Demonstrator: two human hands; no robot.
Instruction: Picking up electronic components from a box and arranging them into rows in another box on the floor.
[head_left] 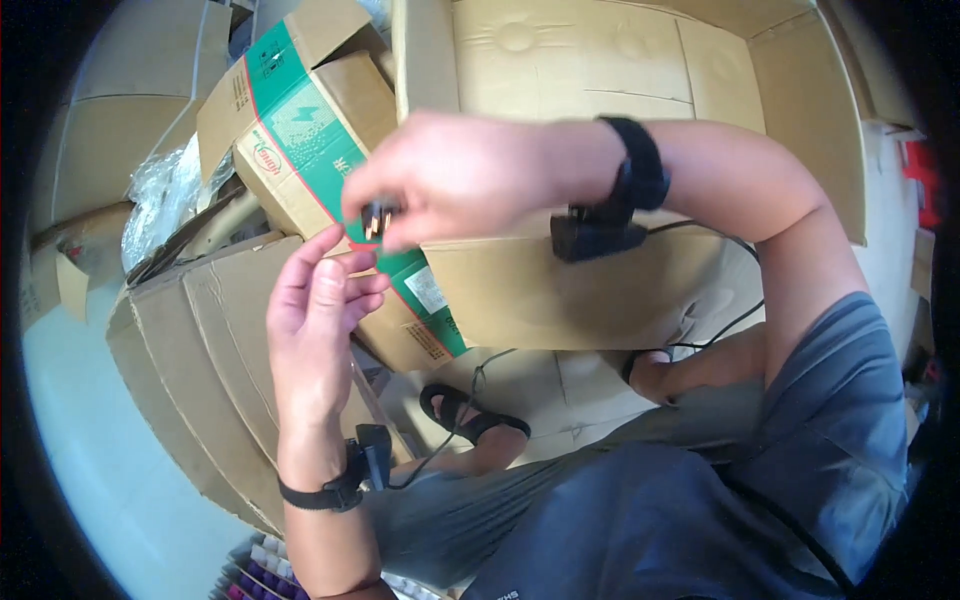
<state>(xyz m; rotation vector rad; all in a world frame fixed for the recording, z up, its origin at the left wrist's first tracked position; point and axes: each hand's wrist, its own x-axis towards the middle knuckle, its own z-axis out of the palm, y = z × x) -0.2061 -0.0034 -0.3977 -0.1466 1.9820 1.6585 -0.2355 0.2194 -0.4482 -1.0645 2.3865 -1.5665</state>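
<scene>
My right hand (445, 180) reaches across from the right, blurred by motion. Between its thumb and fingers it grips a small black piece with coppery metal parts (377, 220); blur hides its exact kind. Just below and to the left, my left hand (328, 292) is raised palm up. Its fingers are loosely bent and apart, and nothing shows in them. The left fingertips come close to the small black piece; whether they touch it, I cannot tell. Both wrists wear black straps with small black boxes and cables.
A large open cardboard box (570, 290) stands under my right arm. Left of it leans a brown and green carton (320, 130), with clear plastic wrap (165, 200) beyond. A folded cardboard piece (190, 340) lies beside my left arm. Purple and white items (262, 572) sit at bottom left.
</scene>
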